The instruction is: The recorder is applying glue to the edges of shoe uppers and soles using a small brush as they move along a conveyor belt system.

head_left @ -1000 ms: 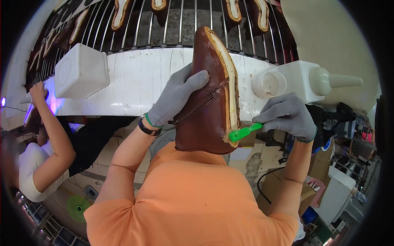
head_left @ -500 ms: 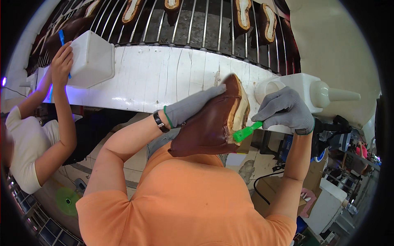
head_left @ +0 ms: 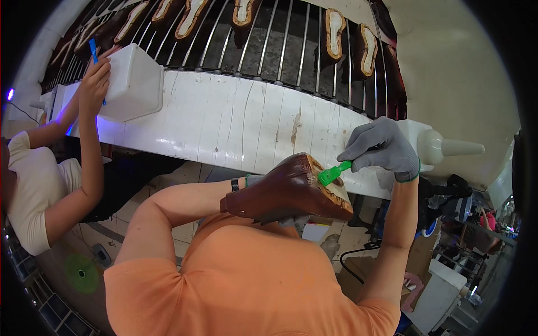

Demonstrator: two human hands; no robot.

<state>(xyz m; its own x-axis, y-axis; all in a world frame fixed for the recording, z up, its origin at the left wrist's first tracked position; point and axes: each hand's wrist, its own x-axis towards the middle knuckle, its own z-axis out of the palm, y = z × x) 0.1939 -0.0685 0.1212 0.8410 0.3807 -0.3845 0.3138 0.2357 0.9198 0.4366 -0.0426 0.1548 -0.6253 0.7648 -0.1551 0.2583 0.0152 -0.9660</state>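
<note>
A dark brown leather boot (head_left: pixel 274 187) without an outsole is held tilted in front of my chest. Its bare underside, tan at the rim and pale in the middle, faces right and up. My left hand (head_left: pixel 255 179), in a grey glove, grips the boot from beneath and behind; most of its fingers are hidden by the leather. Gloved in grey too, my right hand (head_left: pixel 383 148) pinches the handle of a green brush (head_left: pixel 330 175). The brush's head touches the boot's underside near one end.
Beyond the white ledge (head_left: pixel 224 117), several similar boots (head_left: pixel 334 36) lie sole-up on a rack of metal rollers (head_left: pixel 280 42). A white container (head_left: pixel 430 145) with a pale handle stands at right. On the left, another person's hand (head_left: pixel 94 84) holds a blue brush by a white box (head_left: pixel 134 84).
The boot has swung round and lower, its underside turned more upward. My left hand has gone mostly behind it. The green brush has moved slightly up along the underside.
</note>
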